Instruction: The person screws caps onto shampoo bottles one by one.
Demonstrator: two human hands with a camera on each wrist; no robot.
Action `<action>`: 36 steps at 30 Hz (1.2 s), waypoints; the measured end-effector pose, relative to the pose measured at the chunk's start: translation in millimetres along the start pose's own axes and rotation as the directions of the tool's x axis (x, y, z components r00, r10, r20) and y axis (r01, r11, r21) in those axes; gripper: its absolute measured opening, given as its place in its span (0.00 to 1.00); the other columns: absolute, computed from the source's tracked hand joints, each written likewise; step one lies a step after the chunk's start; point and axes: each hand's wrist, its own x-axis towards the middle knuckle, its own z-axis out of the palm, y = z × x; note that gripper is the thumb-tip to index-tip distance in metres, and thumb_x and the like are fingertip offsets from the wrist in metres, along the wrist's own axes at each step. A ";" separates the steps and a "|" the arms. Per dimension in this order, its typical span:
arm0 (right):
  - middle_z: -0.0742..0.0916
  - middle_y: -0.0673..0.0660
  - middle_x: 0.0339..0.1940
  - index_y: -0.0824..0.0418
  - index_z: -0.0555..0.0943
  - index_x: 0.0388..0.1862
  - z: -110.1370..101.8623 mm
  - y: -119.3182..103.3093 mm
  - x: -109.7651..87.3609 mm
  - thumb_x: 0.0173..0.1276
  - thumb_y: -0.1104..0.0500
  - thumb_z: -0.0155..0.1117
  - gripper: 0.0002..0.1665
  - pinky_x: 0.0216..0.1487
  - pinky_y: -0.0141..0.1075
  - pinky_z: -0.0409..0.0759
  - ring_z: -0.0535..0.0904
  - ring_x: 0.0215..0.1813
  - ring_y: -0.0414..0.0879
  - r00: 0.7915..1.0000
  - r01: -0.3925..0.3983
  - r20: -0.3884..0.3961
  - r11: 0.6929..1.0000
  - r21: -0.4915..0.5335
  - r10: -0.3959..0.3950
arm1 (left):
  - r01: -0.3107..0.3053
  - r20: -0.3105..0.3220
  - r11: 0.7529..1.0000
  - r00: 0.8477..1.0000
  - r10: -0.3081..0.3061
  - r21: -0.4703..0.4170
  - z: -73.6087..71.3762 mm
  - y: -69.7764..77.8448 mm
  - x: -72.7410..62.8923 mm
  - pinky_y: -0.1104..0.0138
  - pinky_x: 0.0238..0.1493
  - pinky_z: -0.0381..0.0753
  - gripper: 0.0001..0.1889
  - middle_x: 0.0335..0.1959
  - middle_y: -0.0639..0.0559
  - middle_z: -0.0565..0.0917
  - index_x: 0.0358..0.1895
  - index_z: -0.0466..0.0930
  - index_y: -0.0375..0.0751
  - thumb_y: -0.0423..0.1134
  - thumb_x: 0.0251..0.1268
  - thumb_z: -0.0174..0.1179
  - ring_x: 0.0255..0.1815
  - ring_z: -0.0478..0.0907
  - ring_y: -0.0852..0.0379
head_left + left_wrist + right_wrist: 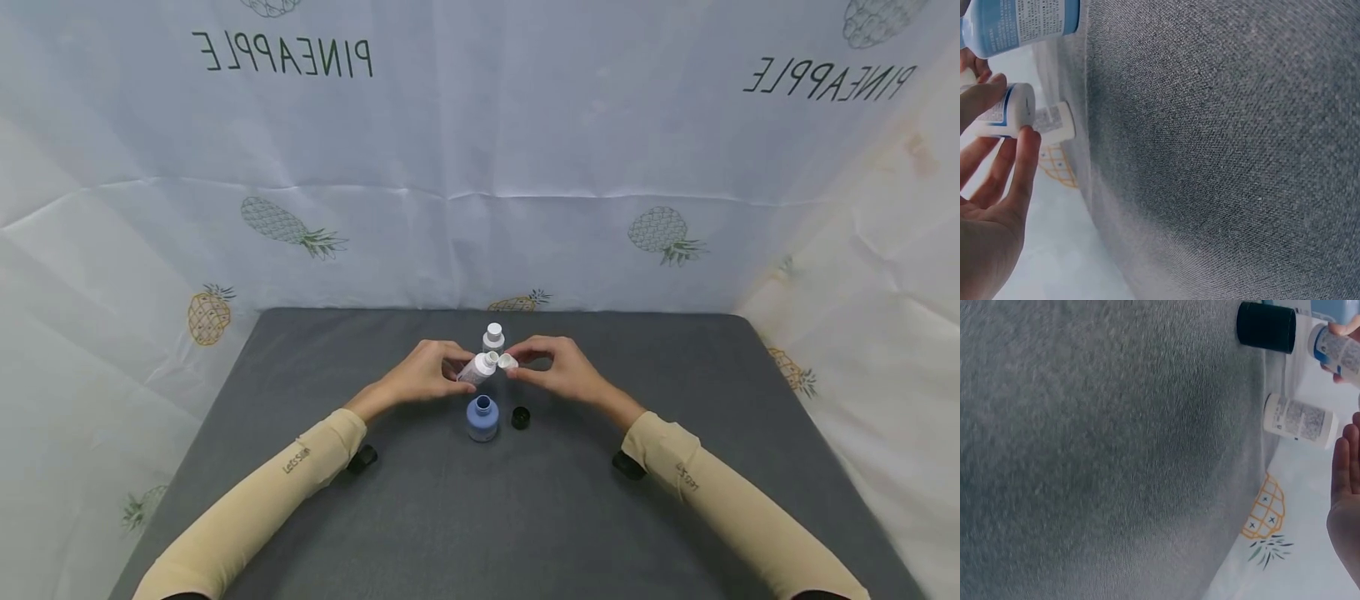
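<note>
Between the thumb and fingers of my left hand [422,372] is a small white bottle [477,368], uncapped and tilted with its mouth up toward the right. Its base with a blue-edged label faces the left wrist view. My right hand [564,367] pinches a white cap [508,362], hollow side showing, right beside the bottle's mouth. Just behind them stands a second white bottle [493,338] with its cap on. Nearer to me, a blue bottle [482,420] stands upright with an uncovered mouth. The right wrist view shows the right hand's fingers [1342,465] only at its edge.
To the right of the blue bottle, a black cap [521,417] sits on the dark grey tabletop [480,517]. A white curtain [450,142] printed with pineapples hangs behind the table and along both sides. Black wrist devices [628,465] show under the sleeves.
</note>
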 end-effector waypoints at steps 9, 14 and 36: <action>0.93 0.57 0.54 0.57 0.91 0.59 7.0 -0.5 1.8 0.71 0.60 0.78 0.18 0.64 0.61 0.87 0.89 0.55 0.50 1.000 0.005 -0.007 0.998 0.062 -0.004 | 0.000 -0.002 1.000 1.000 0.000 0.008 -0.8 -1.1 -1.7 0.72 0.44 0.91 0.24 0.47 0.44 0.91 0.62 0.90 0.37 0.36 0.62 0.80 0.40 0.88 0.60; 0.93 0.60 0.56 0.60 0.90 0.60 7.8 -2.6 3.1 0.72 0.62 0.77 0.18 0.66 0.60 0.87 0.90 0.58 0.54 1.000 -0.011 0.002 0.994 0.108 0.011 | -0.007 -0.002 1.000 1.000 0.007 0.014 0.5 -2.9 -2.9 0.73 0.43 0.90 0.23 0.46 0.45 0.91 0.61 0.91 0.38 0.36 0.62 0.80 0.39 0.88 0.61; 0.90 0.64 0.63 0.65 0.87 0.64 17.8 -10.9 6.9 0.74 0.65 0.74 0.21 0.70 0.56 0.85 0.88 0.62 0.58 0.999 0.023 -0.048 0.982 0.189 -0.014 | -0.018 0.005 0.999 1.000 0.018 0.037 3.1 -1.8 0.2 0.74 0.42 0.89 0.22 0.45 0.45 0.91 0.60 0.91 0.39 0.38 0.63 0.80 0.41 0.87 0.59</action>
